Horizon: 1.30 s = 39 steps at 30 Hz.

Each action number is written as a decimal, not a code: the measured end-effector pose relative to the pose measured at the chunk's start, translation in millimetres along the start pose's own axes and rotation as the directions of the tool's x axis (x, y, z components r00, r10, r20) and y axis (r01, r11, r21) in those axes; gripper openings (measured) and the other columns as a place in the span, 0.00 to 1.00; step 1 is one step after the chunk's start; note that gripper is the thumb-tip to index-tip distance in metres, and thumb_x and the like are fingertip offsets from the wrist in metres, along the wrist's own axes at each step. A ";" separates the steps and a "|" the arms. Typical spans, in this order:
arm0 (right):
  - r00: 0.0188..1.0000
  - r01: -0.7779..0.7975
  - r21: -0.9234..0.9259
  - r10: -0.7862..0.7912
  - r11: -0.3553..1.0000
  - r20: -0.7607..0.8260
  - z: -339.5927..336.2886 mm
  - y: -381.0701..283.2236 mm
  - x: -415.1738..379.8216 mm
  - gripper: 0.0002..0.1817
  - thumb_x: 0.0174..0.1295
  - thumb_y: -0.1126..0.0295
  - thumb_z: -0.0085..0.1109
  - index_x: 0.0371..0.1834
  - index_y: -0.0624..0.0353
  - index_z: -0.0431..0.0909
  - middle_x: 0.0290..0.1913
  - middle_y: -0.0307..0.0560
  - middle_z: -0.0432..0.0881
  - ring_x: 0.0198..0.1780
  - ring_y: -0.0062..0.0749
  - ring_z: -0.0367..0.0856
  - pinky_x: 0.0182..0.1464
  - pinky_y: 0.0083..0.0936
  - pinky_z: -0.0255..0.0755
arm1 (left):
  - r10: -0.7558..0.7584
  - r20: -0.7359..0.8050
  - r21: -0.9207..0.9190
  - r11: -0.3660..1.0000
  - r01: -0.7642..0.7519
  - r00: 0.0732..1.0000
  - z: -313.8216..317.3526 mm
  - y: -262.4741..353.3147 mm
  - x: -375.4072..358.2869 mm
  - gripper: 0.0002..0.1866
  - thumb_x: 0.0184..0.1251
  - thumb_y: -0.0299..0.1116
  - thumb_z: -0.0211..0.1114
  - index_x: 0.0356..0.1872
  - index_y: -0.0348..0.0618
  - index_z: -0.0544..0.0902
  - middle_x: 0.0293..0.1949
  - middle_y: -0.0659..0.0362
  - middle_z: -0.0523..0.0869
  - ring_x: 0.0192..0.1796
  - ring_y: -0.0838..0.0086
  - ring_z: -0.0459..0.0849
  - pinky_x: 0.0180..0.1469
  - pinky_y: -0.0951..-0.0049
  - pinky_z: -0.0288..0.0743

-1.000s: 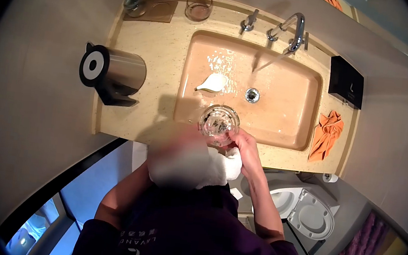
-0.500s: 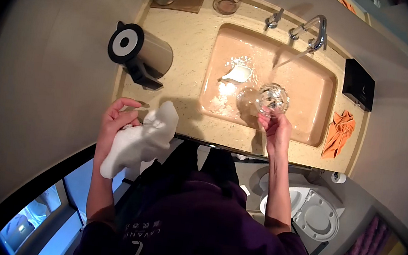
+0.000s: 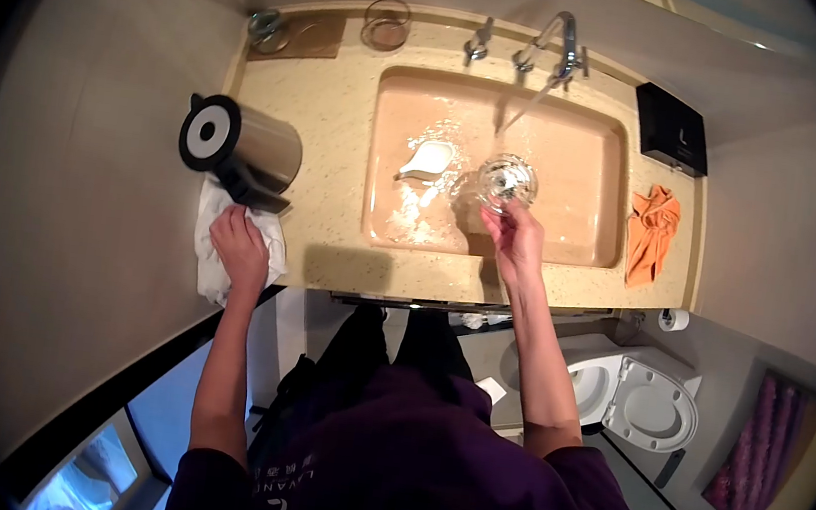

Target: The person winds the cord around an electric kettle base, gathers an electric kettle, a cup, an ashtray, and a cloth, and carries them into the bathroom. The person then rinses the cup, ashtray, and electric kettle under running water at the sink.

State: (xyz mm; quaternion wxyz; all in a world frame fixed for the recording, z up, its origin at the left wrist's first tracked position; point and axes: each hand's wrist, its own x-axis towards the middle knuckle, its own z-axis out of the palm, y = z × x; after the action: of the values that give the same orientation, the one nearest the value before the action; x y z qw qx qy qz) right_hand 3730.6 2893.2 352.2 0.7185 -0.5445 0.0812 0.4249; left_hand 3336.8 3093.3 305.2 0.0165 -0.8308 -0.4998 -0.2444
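My left hand [image 3: 241, 244] rests on a white cloth [image 3: 210, 268] at the counter's left edge, its fingers bent onto the fabric. Right above those fingers is the handle of an electric kettle [image 3: 269, 147], steel with a black lid. With the fingertips of my right hand [image 3: 514, 239] I hold a clear drinking glass [image 3: 508, 178] over the sink [image 3: 580, 249]. Water runs from the faucet [image 3: 563, 59] just beyond the glass. A white teardrop-shaped item [image 3: 428, 161] lies in shallow water in the sink, left of the glass.
Along the back of the counter stand a clear glass [image 3: 386, 26] and a brown tray [image 3: 317, 37] with glassware. On the right are a black box [image 3: 672, 129] and a crumpled orange cloth [image 3: 652, 238]. A toilet [image 3: 653, 404] is below the counter, right.
My left hand has brought the white cloth down onto the counter beside the kettle. My right hand still holds the glass over the sink. The camera view has shifted.
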 end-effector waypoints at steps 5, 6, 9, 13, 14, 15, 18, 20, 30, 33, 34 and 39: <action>0.999 0.041 -0.027 -0.040 0.999 0.034 6.2 -10.3 38.7 0.20 0.73 0.77 0.54 0.67 0.65 0.65 0.50 0.57 0.84 0.47 0.40 0.88 0.47 0.28 0.89 | -0.063 0.223 -0.224 0.968 0.114 0.973 -15.9 -8.0 7.3 0.20 0.67 0.27 0.62 0.60 0.36 0.77 0.62 0.46 0.77 0.64 0.46 0.72 0.68 0.49 0.62; 0.998 0.048 -0.018 -0.047 0.999 0.034 6.1 -12.6 49.1 0.20 0.73 0.77 0.54 0.67 0.65 0.65 0.50 0.57 0.84 0.47 0.40 0.88 0.47 0.28 0.89 | -0.054 0.217 -0.225 0.969 0.103 0.975 -26.5 -4.5 4.3 0.20 0.67 0.27 0.62 0.60 0.36 0.77 0.62 0.46 0.77 0.64 0.46 0.72 0.68 0.49 0.62; 0.993 0.058 0.075 -0.066 0.996 0.099 10.1 -15.7 78.7 0.22 0.74 0.80 0.51 0.68 0.63 0.61 0.50 0.58 0.80 0.46 0.42 0.88 0.43 0.29 0.90 | -0.075 0.202 -0.079 0.993 0.093 0.977 -64.8 23.7 -0.2 0.31 0.64 0.30 0.66 0.69 0.38 0.71 0.71 0.43 0.69 0.75 0.46 0.62 0.76 0.45 0.51; 0.990 0.031 0.050 -0.038 0.998 0.134 3.9 -21.2 109.2 0.17 0.75 0.80 0.49 0.63 0.71 0.63 0.54 0.64 0.81 0.50 0.50 0.88 0.50 0.35 0.91 | -0.125 0.166 -0.032 0.991 0.132 0.978 -94.9 57.1 -0.9 0.32 0.63 0.29 0.66 0.70 0.39 0.71 0.72 0.43 0.68 0.76 0.45 0.61 0.77 0.45 0.48; 0.991 0.027 0.052 -0.033 0.998 0.131 6.0 -25.1 109.2 0.17 0.75 0.80 0.49 0.63 0.71 0.63 0.54 0.64 0.81 0.50 0.50 0.88 0.50 0.35 0.91 | -0.123 0.170 -0.028 0.991 0.130 0.978 -96.2 62.2 -2.4 0.32 0.63 0.29 0.66 0.70 0.39 0.71 0.72 0.43 0.68 0.76 0.45 0.61 0.77 0.45 0.48; 0.991 0.007 0.072 -0.017 0.997 0.133 8.3 -29.6 109.0 0.18 0.74 0.80 0.49 0.65 0.71 0.61 0.52 0.63 0.80 0.48 0.50 0.88 0.47 0.33 0.91 | -0.118 0.171 -0.077 0.988 0.133 0.978 -96.8 67.1 -3.9 0.31 0.63 0.28 0.67 0.69 0.39 0.72 0.72 0.43 0.69 0.75 0.45 0.61 0.76 0.45 0.49; 0.988 -0.012 0.086 -0.002 0.996 0.156 6.8 -34.2 112.1 0.19 0.75 0.79 0.49 0.65 0.72 0.60 0.51 0.63 0.79 0.47 0.52 0.89 0.45 0.33 0.92 | -0.097 0.201 -0.151 0.980 0.129 0.975 -100.1 89.6 -4.6 0.29 0.63 0.27 0.66 0.67 0.38 0.73 0.70 0.43 0.71 0.73 0.46 0.64 0.76 0.46 0.51; 0.995 -0.011 0.094 0.002 0.995 0.100 6.8 -36.3 115.3 0.18 0.75 0.79 0.49 0.64 0.73 0.60 0.53 0.67 0.79 0.48 0.54 0.89 0.46 0.34 0.92 | -0.080 0.220 -0.183 0.976 0.121 0.972 -97.9 101.3 -4.4 0.28 0.63 0.27 0.66 0.66 0.37 0.74 0.69 0.43 0.73 0.72 0.46 0.66 0.75 0.46 0.53; 0.980 0.006 0.078 -0.021 0.997 0.198 8.8 -52.6 118.7 0.18 0.76 0.77 0.50 0.65 0.74 0.63 0.54 0.66 0.79 0.50 0.54 0.89 0.49 0.33 0.92 | 0.028 0.361 -0.386 0.915 0.122 0.932 -83.8 141.6 -12.1 0.20 0.61 0.22 0.66 0.56 0.39 0.80 0.59 0.49 0.80 0.66 0.51 0.74 0.71 0.54 0.61; 0.979 0.033 0.051 -0.042 0.998 0.199 10.3 -56.8 125.8 0.19 0.78 0.75 0.50 0.66 0.75 0.65 0.57 0.66 0.79 0.56 0.55 0.86 0.56 0.38 0.89 | 0.058 0.373 -0.414 0.904 0.110 0.926 -79.3 149.6 -11.1 0.17 0.61 0.22 0.66 0.53 0.40 0.82 0.57 0.50 0.82 0.63 0.53 0.76 0.68 0.56 0.65; 0.981 0.045 0.084 -0.060 0.995 0.183 9.9 -58.4 127.0 0.18 0.77 0.76 0.50 0.66 0.74 0.65 0.56 0.65 0.79 0.54 0.53 0.87 0.53 0.36 0.90 | 0.068 0.388 -0.439 0.891 0.120 0.919 -77.9 151.7 -11.3 0.17 0.61 0.22 0.66 0.52 0.40 0.82 0.56 0.50 0.82 0.62 0.53 0.77 0.67 0.57 0.66; 0.984 0.078 0.127 -0.097 0.989 0.148 -0.5 -66.2 117.4 0.18 0.77 0.77 0.50 0.66 0.72 0.64 0.55 0.65 0.80 0.51 0.52 0.88 0.52 0.35 0.90 | 0.083 0.404 -0.494 0.858 0.141 0.911 -75.9 160.1 -5.6 0.15 0.61 0.22 0.65 0.50 0.41 0.84 0.52 0.50 0.84 0.59 0.54 0.79 0.65 0.58 0.69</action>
State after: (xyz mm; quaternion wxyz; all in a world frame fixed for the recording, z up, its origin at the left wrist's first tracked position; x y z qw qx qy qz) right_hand 3850.5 2951.0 331.2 0.7724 -0.4687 0.0272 0.4277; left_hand 3439.3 2988.1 404.3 -0.3146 -0.8295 -0.4214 -0.1882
